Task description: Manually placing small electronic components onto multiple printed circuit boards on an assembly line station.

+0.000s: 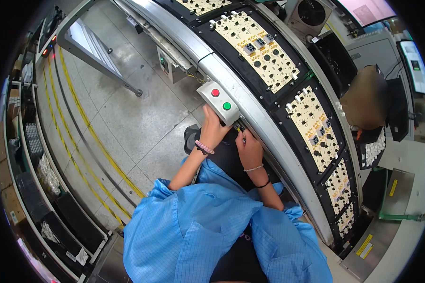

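A white button box (pixel 219 103) with one red and one green push button is fixed on the side rail of the conveyor line. My left hand (pixel 213 128) grips its lower side, thumb along the outer edge and fingers partly hidden beneath. Just right of it, below the box's corner, my right hand (pixel 250 147) has its fingers pinched together. A small yellow and dark bit shows at those fingertips, too small to name. Both wrists wear bands, and blue sleeves cover my upper arms.
Cream circuit boards (pixel 257 49) with black parts sit in black carriers along the curved metal rail (pixel 233 75). A metal frame (pixel 99 66) stands at the upper left. Shelving with bins (pixel 42 174) lines the far left, beside yellow floor stripes. Screens and equipment stand at the right.
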The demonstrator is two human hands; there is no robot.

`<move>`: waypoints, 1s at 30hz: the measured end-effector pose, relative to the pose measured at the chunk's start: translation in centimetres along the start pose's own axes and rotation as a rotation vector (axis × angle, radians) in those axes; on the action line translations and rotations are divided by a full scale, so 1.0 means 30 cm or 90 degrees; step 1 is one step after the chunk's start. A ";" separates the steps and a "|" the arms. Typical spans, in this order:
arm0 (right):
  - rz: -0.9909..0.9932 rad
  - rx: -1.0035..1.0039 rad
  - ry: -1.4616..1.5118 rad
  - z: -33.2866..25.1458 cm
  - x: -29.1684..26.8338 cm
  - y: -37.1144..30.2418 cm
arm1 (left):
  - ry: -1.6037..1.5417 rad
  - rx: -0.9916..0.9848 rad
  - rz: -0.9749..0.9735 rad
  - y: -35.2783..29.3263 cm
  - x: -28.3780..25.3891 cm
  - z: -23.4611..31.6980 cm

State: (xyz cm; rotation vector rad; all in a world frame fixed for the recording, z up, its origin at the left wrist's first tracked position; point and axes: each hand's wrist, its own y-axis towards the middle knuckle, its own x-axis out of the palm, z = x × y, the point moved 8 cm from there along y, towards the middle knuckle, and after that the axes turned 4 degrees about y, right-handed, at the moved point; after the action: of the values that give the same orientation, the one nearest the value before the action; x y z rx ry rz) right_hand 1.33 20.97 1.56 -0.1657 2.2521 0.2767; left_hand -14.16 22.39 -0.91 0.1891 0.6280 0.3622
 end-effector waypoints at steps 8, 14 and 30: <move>-0.027 0.046 -0.074 -0.055 0.056 0.014 | -0.103 -0.122 -0.069 0.004 -0.018 -0.121; -0.027 0.048 -0.094 -0.088 0.098 0.046 | -0.101 -0.108 -0.093 0.023 -0.049 -0.132; -0.422 -0.016 0.021 -0.211 -0.195 -0.034 | 0.024 -0.043 -0.167 0.102 -0.061 -0.114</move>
State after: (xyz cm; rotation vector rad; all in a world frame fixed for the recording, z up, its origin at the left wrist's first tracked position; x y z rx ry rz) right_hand 0.58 18.53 9.85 -0.9080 2.0907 -0.0553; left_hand -18.44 24.71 -1.79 0.0331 0.6683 0.1339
